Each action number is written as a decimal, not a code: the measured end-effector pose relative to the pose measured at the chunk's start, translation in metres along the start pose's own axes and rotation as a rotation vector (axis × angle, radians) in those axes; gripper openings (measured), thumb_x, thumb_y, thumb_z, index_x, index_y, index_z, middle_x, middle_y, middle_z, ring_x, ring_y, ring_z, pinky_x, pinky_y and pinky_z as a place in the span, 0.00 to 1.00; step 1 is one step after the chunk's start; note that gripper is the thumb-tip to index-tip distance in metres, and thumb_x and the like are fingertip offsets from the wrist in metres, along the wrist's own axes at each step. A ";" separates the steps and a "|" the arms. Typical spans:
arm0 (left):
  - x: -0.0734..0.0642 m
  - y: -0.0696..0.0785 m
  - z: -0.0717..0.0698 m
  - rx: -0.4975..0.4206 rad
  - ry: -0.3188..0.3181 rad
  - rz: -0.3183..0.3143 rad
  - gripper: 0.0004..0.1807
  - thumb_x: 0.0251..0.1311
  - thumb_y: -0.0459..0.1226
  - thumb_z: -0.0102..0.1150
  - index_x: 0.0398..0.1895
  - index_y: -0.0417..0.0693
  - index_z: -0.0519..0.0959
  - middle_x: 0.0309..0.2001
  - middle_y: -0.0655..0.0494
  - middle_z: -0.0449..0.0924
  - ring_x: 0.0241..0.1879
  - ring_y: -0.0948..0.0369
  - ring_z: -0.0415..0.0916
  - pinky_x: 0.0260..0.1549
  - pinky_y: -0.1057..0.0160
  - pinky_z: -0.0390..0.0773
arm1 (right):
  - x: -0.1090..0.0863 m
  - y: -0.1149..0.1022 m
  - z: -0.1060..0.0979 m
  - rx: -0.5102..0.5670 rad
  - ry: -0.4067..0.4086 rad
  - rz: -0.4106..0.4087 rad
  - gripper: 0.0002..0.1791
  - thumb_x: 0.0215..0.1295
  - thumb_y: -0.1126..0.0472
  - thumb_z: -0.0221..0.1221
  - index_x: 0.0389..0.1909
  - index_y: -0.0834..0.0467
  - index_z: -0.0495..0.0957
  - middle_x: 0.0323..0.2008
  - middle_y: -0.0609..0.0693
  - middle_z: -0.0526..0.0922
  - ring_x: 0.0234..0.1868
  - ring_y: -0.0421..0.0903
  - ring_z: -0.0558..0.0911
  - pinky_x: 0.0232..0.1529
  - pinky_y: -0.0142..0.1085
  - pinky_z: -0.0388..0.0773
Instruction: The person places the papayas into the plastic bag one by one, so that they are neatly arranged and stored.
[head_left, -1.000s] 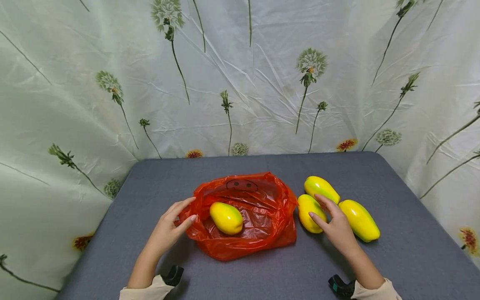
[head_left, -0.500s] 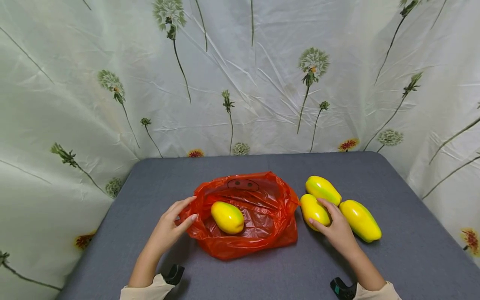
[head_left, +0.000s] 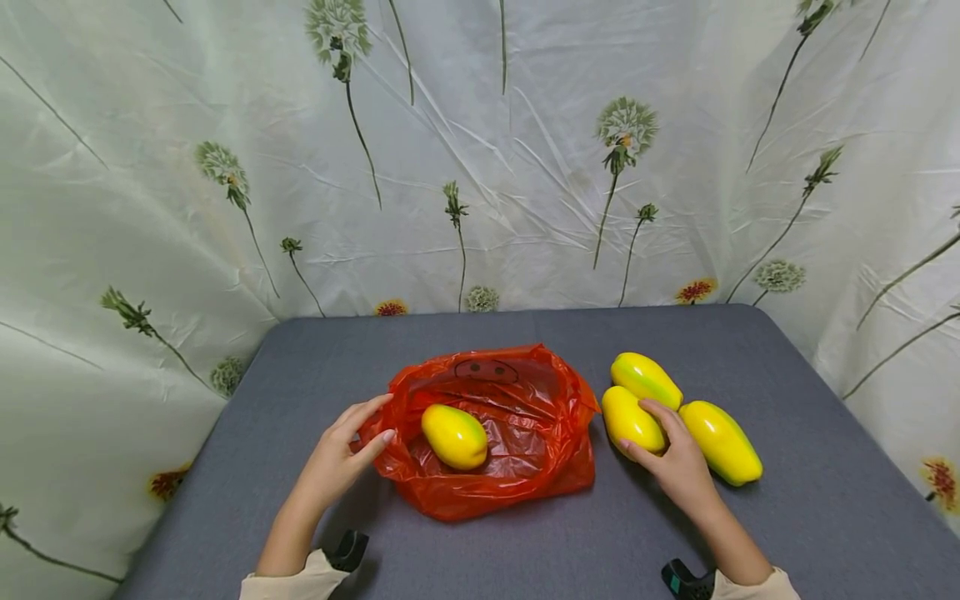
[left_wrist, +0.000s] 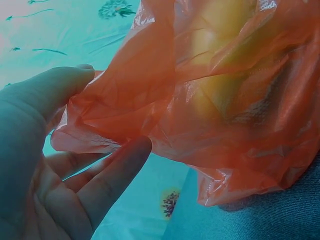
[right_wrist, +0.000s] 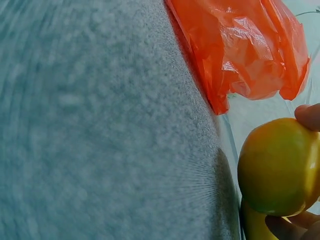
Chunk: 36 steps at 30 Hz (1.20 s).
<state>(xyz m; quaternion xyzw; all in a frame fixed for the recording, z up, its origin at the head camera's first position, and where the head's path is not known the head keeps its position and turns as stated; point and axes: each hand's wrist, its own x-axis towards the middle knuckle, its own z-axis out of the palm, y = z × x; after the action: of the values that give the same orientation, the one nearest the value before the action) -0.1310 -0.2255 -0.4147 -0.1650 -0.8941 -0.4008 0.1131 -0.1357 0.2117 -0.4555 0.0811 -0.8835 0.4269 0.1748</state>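
Cream sleeves (head_left: pixel 300 583) are worn on both arms, ending at the forearm. A black device (head_left: pixel 347 550) is strapped under each wrist; teal is seen on the right one (head_left: pixel 682 580).

Yellow-green mango (right_wrist: pixel 275 167) pinched by hand (right_wrist: pixel 300 170), orange plastic bag (right_wrist: pixel 245 50) beyond, grey tabletop (right_wrist: pixel 100 130).

mango in the red bag (left_wrist: pixel 220 65) only a blur through plastic, held mango (right_wrist: pixel 277 167) cut off at frame edge

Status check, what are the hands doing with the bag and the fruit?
Left hand pinches red bag rim, one mango inside. Right hand grips second mango. Two more mangoes beside it, nothing blocking.
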 end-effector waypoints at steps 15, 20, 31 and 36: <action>0.000 0.000 0.000 -0.002 -0.003 -0.011 0.27 0.55 0.41 0.60 0.59 0.54 0.68 0.51 0.54 0.71 0.44 0.58 0.71 0.34 0.63 0.76 | -0.002 -0.014 -0.001 0.057 0.092 -0.077 0.35 0.40 0.69 0.70 0.54 0.63 0.69 0.54 0.58 0.70 0.55 0.34 0.63 0.51 0.17 0.54; 0.000 0.001 0.000 -0.004 -0.003 -0.007 0.27 0.55 0.41 0.61 0.59 0.54 0.68 0.51 0.54 0.71 0.44 0.58 0.71 0.34 0.63 0.76 | -0.002 -0.037 -0.006 0.077 0.111 -0.091 0.35 0.39 0.74 0.69 0.54 0.67 0.69 0.53 0.61 0.70 0.53 0.31 0.63 0.45 0.16 0.58; 0.000 0.000 0.001 -0.009 -0.009 -0.017 0.27 0.55 0.42 0.60 0.60 0.56 0.68 0.51 0.54 0.71 0.45 0.58 0.71 0.34 0.63 0.76 | 0.001 -0.048 -0.010 0.161 0.097 -0.103 0.38 0.42 0.73 0.68 0.58 0.62 0.67 0.57 0.56 0.67 0.53 0.32 0.65 0.44 0.18 0.63; 0.000 0.000 0.001 -0.012 -0.011 -0.019 0.27 0.55 0.42 0.60 0.60 0.56 0.68 0.52 0.54 0.71 0.46 0.57 0.71 0.35 0.63 0.76 | 0.004 -0.067 -0.014 0.202 0.081 -0.135 0.36 0.43 0.76 0.66 0.58 0.66 0.66 0.57 0.59 0.66 0.54 0.32 0.64 0.47 0.18 0.63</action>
<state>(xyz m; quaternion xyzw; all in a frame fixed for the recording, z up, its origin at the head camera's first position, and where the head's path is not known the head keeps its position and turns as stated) -0.1315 -0.2252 -0.4152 -0.1593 -0.8938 -0.4064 0.1030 -0.1168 0.1809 -0.3974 0.1400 -0.8207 0.5040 0.2298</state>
